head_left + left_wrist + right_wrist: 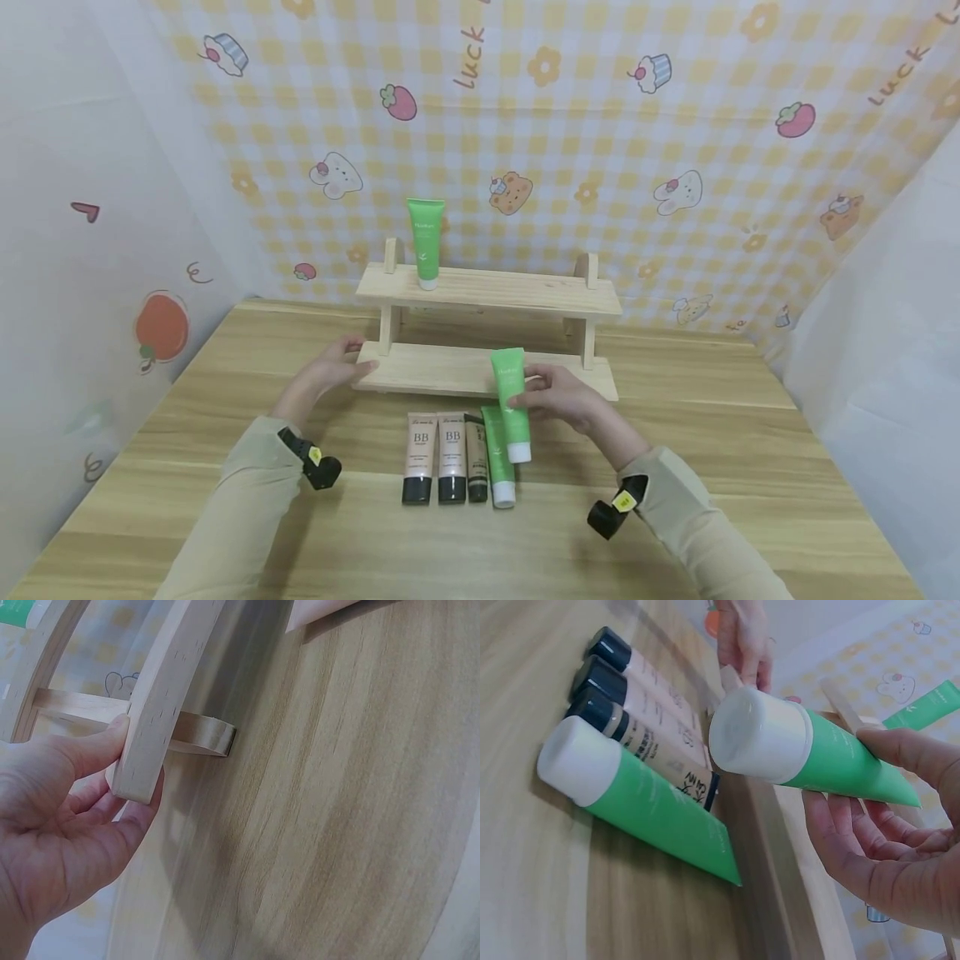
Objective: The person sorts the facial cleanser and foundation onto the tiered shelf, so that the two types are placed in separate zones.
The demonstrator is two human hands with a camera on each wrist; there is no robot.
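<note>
My right hand [558, 395] pinches a green squeeze tube [512, 392] with a white cap, held cap-down above the row on the table. In the right wrist view the thumb and fingers lie on either side of this tube [847, 759]. My left hand [330, 372] grips the left end of the lower shelf of a two-tier wooden rack [435, 367]; in the left wrist view the thumb is on top of the board [154, 720] and fingers are beneath. Another green tube [427, 242] stands cap-down on the upper shelf, left of its middle.
In front of the rack lie two pink BB cream tubes [420, 458] with black caps, a slim beige-and-black tube [476, 460] and another green tube [498, 462]. The wooden table [720, 467] meets a checked cloth backdrop [525, 117] behind and white cloth at both sides.
</note>
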